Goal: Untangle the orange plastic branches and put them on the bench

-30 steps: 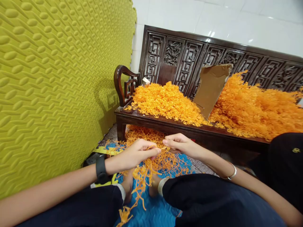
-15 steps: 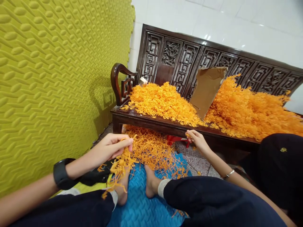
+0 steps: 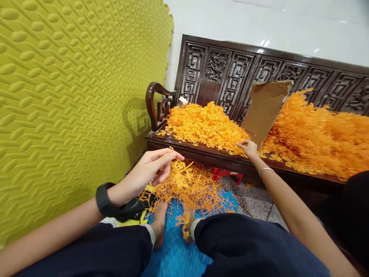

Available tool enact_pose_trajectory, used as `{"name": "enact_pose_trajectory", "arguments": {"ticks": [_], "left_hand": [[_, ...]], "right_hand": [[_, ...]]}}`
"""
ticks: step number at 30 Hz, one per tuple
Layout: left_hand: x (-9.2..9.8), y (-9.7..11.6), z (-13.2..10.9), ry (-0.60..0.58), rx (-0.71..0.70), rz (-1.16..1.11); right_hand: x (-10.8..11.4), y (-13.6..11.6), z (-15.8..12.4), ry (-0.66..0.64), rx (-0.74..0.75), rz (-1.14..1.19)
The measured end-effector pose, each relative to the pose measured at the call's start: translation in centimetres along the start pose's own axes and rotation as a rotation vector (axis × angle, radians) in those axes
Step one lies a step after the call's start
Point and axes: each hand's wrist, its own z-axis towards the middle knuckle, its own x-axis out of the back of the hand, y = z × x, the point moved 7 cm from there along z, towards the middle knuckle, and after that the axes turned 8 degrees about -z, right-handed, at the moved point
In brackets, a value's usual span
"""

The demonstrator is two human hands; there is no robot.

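Left hand (image 3: pixel 152 167) hangs loosely spread over the orange strands (image 3: pixel 193 184) heaped on the near floor, maybe just touching them. Right hand (image 3: pixel 248 148) pinches at the bench pile (image 3: pixel 204 125)'s near edge. The far-right pile (image 3: pixel 317 134) looks barely dented, so loads left.

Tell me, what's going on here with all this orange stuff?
A person sits on the floor facing a dark wooden bench. Their left hand is at a tangle of orange strands above a blue mat, with the fingers mostly stretched out. Their right hand reaches to the front edge of an orange pile on the bench. A piece of cardboard stands between that pile and a second one.
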Motion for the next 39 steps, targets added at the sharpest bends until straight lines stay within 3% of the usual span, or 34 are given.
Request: {"name": "enact_pose_trajectory", "arguments": {"ticks": [4,8,10,14,17,21,24,30,35,39], "left_hand": [[0.2,0.0,0.1,0.027,0.021,-0.052],[0.4,0.0,0.0,0.043,0.038,-0.075],[0.4,-0.1,0.0,0.046,0.044,-0.08],[0.3,-0.1,0.2,0.051,0.042,-0.066],[-0.3,-0.2,0.4,0.012,0.033,-0.06],[-1.0,0.0,0.4,-0.028,0.023,-0.031],[-1.4,0.2,0.4,-0.037,0.004,-0.033],[-2.5,0.6,0.7,-0.061,-0.048,-0.044],[-2.6,0.7,0.9,-0.021,-0.037,-0.012],[-2.5,0.8,0.8,-0.001,-0.024,0.047]], "right_hand": [[-1.0,-2.1,0.3,-0.029,0.069,-0.023],[-1.4,-8.6,-2.0,-0.207,0.202,0.041],[-0.7,-13.8,-5.2,-0.339,0.334,0.172],[2.6,-24.3,-14.4,-0.543,0.681,0.438],[4.4,-28.6,-20.0,-0.567,0.92,0.4],[4.2,-29.3,-22.5,-0.535,0.989,0.267],[3.5,-28.5,-23.0,-0.567,0.957,0.264],[3.5,-27.6,-23.2,-0.437,0.912,0.273],[3.5,-26.9,-22.6,-0.532,0.873,0.34],[3.3,-25.6,-21.8,-0.704,0.686,0.539]]}}
